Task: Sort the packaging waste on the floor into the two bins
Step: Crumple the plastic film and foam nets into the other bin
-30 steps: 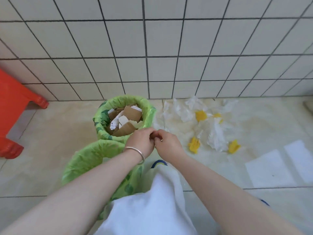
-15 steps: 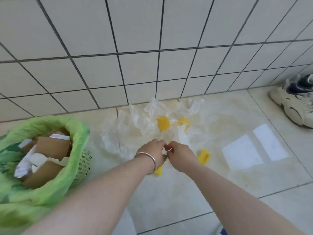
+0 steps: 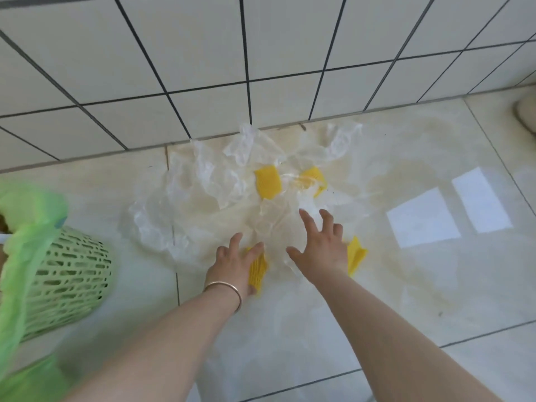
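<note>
Crumpled clear plastic film [image 3: 203, 198] lies spread on the floor by the wall, with several yellow foam pieces [image 3: 268, 184] among it. My left hand [image 3: 235, 262], with a bracelet on the wrist, is open and hovers over a ribbed yellow piece [image 3: 257, 269]. My right hand [image 3: 320, 245] is open with fingers spread over the film, beside another yellow piece [image 3: 357, 253]. A green mesh bin [image 3: 66, 282] lined with a green bag stands at the left; its inside is barely visible.
A white tiled wall [image 3: 261, 53] borders the floor just behind the waste. Part of a second green bag [image 3: 32, 381] shows at the bottom left. A shoe edge [image 3: 526, 114] sits at the far right. Two bright window reflections lie on the floor tiles at right.
My view swung right, away from the bins toward the waste. Both hands, held together and closed before, have moved forward, separated and opened over the plastic film.
</note>
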The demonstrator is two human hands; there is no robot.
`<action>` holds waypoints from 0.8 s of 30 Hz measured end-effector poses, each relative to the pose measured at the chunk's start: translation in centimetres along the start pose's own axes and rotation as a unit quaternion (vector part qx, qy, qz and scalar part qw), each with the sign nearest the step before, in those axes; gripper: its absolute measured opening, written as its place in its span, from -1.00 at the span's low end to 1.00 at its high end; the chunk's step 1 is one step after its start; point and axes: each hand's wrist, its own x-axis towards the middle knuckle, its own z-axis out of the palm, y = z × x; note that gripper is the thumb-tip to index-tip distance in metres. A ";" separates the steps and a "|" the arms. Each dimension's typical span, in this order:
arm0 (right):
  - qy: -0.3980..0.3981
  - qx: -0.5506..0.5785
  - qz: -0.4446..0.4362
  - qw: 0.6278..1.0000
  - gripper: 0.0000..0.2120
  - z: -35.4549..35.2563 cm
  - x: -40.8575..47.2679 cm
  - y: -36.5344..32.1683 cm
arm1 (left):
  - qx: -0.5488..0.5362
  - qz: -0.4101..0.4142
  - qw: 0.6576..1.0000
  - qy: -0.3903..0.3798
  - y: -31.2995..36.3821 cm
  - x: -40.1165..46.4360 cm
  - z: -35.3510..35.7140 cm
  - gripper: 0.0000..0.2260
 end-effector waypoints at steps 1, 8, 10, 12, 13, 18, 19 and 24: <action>-0.022 -0.001 -0.004 1.000 -0.22 0.2 0.4 -0.2 | -0.007 -0.002 1.000 -0.001 -0.1 0.4 0.1 -0.17; -0.112 0.008 -0.055 0.992 -0.32 3.9 -0.2 -0.5 | -0.072 0.020 0.997 -0.016 -0.8 1.7 1.2 -0.29; -0.121 0.034 -0.064 0.990 -0.41 4.5 -0.5 -0.8 | -0.087 0.018 0.995 -0.032 -0.7 1.8 1.3 -0.36; -0.125 0.060 -0.063 0.988 -0.53 4.5 -0.6 -1.1 | -0.087 0.016 0.996 -0.031 -0.5 1.8 1.5 -0.47; -0.119 0.071 -0.064 0.988 -0.59 4.5 -0.6 -1.1 | -0.076 0.017 0.997 -0.021 -0.4 1.7 1.5 -0.53; -0.075 0.131 -0.076 0.986 -0.79 3.2 -1.3 -1.0 | -0.105 0.075 0.989 0.072 -0.8 0.4 0.8 -0.76; -0.070 0.147 -0.078 0.984 -0.77 2.8 -1.4 -0.8 | -0.102 0.112 0.981 0.118 -1.0 0.1 0.6 -0.80; -0.115 0.335 -0.056 0.933 -0.87 0.4 -2.1 0.2 | -0.060 0.288 0.916 0.272 -0.7 -0.6 -0.6 -0.86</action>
